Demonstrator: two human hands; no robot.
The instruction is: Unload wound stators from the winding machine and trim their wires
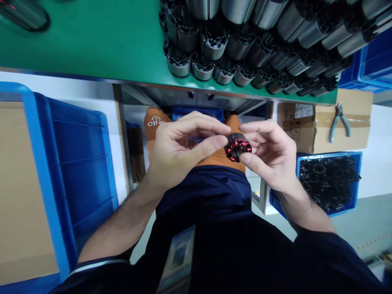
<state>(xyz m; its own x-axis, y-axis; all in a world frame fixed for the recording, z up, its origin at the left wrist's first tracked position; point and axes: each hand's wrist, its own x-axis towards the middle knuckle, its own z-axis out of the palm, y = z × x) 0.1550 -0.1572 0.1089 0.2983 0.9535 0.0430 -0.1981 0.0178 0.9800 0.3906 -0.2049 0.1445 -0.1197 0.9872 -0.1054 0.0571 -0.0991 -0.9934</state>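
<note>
Above my lap, I hold a small motor stator (237,143), a dark ring with red wire windings and a slotted opening facing me. My right hand (272,153) grips it from the right, thumb at its lower edge and fingers behind. From the other side, my left hand (180,149) pinches its upper left edge between thumb and forefinger. Beyond my hands, rows of silvery stator cores (225,73) with black end pieces stand stacked on the green table (107,53).
At left stands a large blue crate (82,155) beside cardboard. To the right, pliers (339,120) lie on a cardboard box (359,136), and a blue bin (359,179) holds many black parts. A dark cylinder (27,16) lies at the table's upper left.
</note>
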